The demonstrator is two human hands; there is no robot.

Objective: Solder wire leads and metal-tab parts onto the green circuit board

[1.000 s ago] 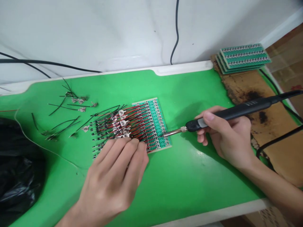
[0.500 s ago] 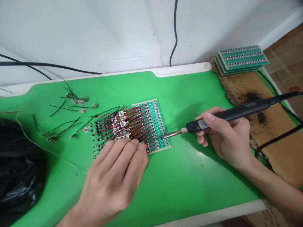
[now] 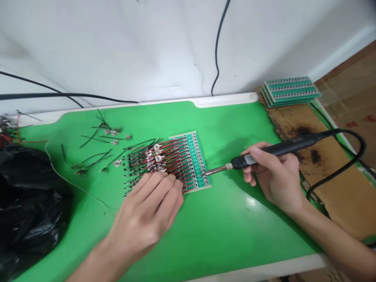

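A green circuit board (image 3: 197, 156) lies on the green mat (image 3: 229, 227), with rows of red and black wires (image 3: 152, 158) running off its left side. My left hand (image 3: 149, 213) rests on the near wires, fingers stretched flat and together, pressing them down. My right hand (image 3: 273, 176) grips a black soldering iron (image 3: 282, 150) like a pen. Its metal tip (image 3: 213, 170) touches the board's right edge near the front.
Loose black wire pieces (image 3: 96, 150) lie scattered at the left. A black plastic bag (image 3: 26, 207) fills the left edge. A stack of green boards (image 3: 290, 91) sits on a scorched cardboard sheet (image 3: 317, 156) at the right. Cables run along the white wall.
The view has shifted, so everything sits a little lower and further left in the picture. Both hands keep their places on the wires and the iron.
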